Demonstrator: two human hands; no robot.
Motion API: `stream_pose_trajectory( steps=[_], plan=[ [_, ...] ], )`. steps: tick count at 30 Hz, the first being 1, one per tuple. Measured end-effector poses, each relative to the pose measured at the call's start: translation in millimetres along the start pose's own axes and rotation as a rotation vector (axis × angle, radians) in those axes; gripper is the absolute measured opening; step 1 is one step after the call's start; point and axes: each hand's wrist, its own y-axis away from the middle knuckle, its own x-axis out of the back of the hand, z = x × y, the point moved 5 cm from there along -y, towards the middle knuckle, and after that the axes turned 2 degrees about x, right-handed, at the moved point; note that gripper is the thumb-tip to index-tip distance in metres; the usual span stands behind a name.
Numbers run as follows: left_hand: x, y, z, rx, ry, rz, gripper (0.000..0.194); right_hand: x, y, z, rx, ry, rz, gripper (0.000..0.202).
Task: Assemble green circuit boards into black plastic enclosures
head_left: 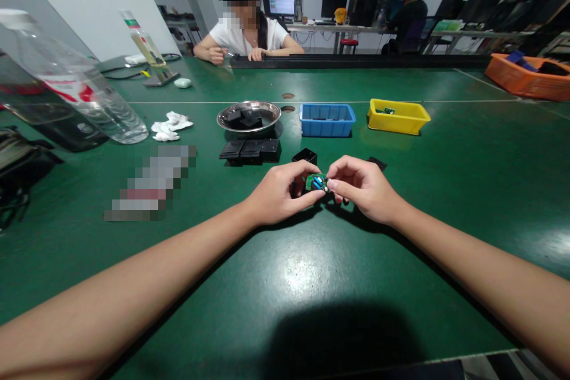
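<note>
Between my two hands, just above the green table [307,267], is a small green circuit board [317,182] with blue parts on it. My left hand [285,190] grips its left side between thumb and fingers. The fingertips of my right hand [363,187] pinch at its right edge. Right behind my left fingers stands an open black box [305,157]. A flat black piece [377,163] lies behind my right hand. Several black cases [250,151] sit in a row behind and to the left of my hands.
Farther back stand a metal bowl [248,117] of black parts, a blue bin [327,120] and a yellow bin [398,117] with boards. Bottles [89,92] and crumpled tissue [171,126] are at left, an orange basket [528,77] at far right. A person [249,29] sits opposite.
</note>
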Motion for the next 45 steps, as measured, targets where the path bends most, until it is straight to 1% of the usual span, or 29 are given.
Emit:
stream_pose_trajectory(
  steps=[7, 18, 26, 31, 34, 39, 45],
  plan=[
    [0.1, 0.0, 0.2, -0.004, 0.012, 0.003, 0.023, 0.9, 1.4, -1.6, 0.046, 0.016, -0.007, 0.024],
    [-0.1, -0.4, -0.2, 0.002, 0.027, 0.005, 0.026, 1.3, 1.8, -2.2, 0.072, 0.02, -0.004, 0.018],
    [-1.1, -0.2, -4.2, 0.049, 0.035, -0.002, 0.032, 3.4, 1.5, -2.0, 0.096, 0.031, 0.011, 0.015],
    [-1.7, -0.3, -4.7, 0.067, 0.041, -0.016, 0.028, 4.2, 1.9, -3.9, 0.122, 0.054, 0.031, 0.013],
    [-3.0, -0.2, -5.7, 0.073, 0.062, -0.029, 0.027, 4.9, 3.0, -3.9, 0.134, 0.107, 0.034, 0.012],
    [-4.8, 0.5, -5.6, 0.058, 0.061, -0.046, 0.021, 5.1, 5.5, -3.5, 0.149, 0.245, 0.006, 0.011],
    [-5.9, 1.4, -4.7, 0.024, 0.0, -0.094, 0.012, 3.4, 6.0, -6.9, 0.168, 0.328, -0.03, 0.013]
  ],
)
